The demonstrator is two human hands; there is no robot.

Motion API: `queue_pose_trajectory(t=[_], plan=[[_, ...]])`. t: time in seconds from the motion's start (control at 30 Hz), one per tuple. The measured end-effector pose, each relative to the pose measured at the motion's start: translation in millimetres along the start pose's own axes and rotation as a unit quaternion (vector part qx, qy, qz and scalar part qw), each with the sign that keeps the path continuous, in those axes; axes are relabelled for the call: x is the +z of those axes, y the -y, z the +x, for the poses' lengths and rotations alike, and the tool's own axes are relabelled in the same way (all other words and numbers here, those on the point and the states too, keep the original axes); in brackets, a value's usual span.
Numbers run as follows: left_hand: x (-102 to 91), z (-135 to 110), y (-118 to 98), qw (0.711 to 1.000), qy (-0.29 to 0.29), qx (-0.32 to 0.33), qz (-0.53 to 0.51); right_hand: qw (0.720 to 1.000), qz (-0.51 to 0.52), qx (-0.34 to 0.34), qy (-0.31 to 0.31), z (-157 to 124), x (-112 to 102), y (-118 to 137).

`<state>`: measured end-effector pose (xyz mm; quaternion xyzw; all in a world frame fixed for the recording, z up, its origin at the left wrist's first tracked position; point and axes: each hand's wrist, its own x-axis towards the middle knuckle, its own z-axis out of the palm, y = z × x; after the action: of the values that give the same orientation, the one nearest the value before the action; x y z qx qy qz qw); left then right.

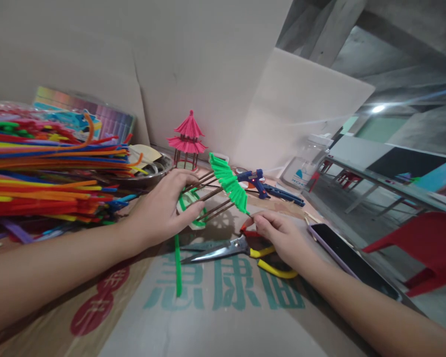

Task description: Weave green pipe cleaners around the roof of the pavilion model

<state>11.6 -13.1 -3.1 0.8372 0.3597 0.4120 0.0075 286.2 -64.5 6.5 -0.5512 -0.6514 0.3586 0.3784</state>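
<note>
My left hand (171, 208) is closed around the base end of a small pavilion model (211, 194), which lies tilted on its side in the air. Its base is pale with green trim, thin brown posts run along it, and a fringed green pipe-cleaner roof (230, 183) points right. My right hand (273, 228) pinches at the lower edge of that roof; what sits between its fingertips is too small to make out. Below the hands lie scissors (223, 250) with yellow and red handles, blades parted. A loose green pipe cleaner (177, 267) lies left of them.
Bundles of coloured pipe cleaners (52, 158) fill the left, beside a metal bowl (159, 171) and a marker set (107, 119). Behind stand a pink pavilion (188, 141), a blue glue gun (256, 181) and a clear jar (305, 163). A phone (351, 258) lies right, near a red chair (427, 253).
</note>
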Motion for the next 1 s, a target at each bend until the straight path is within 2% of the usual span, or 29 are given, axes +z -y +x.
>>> queue_pose_trajectory(t=[0.17,0.37,0.53,0.7,0.87,1.0], plan=[[0.1,0.2,-0.2,1.0,-0.001,0.0,-0.001,1.0,0.012,0.008,-0.002,-0.3,-0.6,-0.3],[0.2,0.2,0.2,1.0,-0.002,0.0,-0.004,0.998,0.048,0.024,0.024,-1.0,0.2,1.0],[-0.1,-0.2,0.3,1.0,0.001,-0.006,-0.006,1.0,0.018,0.018,-0.001,-0.5,0.0,-0.7],[0.5,0.0,0.7,1.0,0.0,0.0,-0.001,0.998,0.05,0.033,0.021,-1.4,-0.7,1.1],[1.0,-0.5,1.2,1.0,-0.002,-0.001,0.001,1.0,0.006,0.01,-0.003,1.0,-1.2,-0.8],[1.4,-0.7,2.1,1.0,-0.005,-0.016,-0.007,1.0,0.014,-0.011,0.026,-0.2,0.3,-0.3]])
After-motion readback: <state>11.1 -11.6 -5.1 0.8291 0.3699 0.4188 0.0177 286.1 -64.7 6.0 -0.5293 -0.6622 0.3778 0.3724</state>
